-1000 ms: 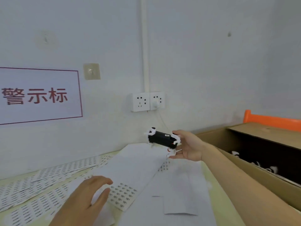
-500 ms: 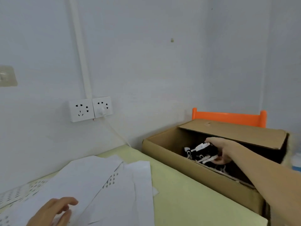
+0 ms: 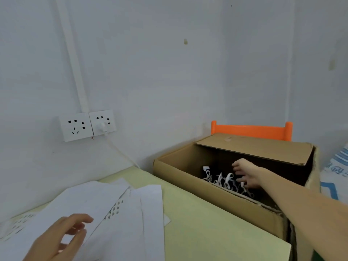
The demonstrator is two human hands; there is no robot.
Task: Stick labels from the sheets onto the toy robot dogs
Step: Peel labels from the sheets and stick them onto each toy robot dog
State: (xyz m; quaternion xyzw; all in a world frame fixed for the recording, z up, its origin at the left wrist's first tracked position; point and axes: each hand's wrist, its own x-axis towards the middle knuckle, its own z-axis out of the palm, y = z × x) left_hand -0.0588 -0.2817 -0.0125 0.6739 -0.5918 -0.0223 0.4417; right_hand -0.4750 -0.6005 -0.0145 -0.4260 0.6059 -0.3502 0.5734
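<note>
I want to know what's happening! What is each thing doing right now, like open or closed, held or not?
Cardboard box: open, one flap folded over the far side.
Toy robot dogs: piled inside the box.
Right hand: inside the box, fingers spread over the dogs, gripping nothing.
Left hand: fingers relaxed, over the label sheets, holding nothing.
Label sheets: lying loose and overlapping on the table.
Right wall socket: plug in it.
Left wall socket: nothing plugged in.

A pale yellow-green table point(image 3: 197, 219) fills the lower half of the frame. White label sheets point(image 3: 120, 213) lie overlapping on its lower left. A left hand point(image 3: 60, 240) hovers over the sheets.
</note>
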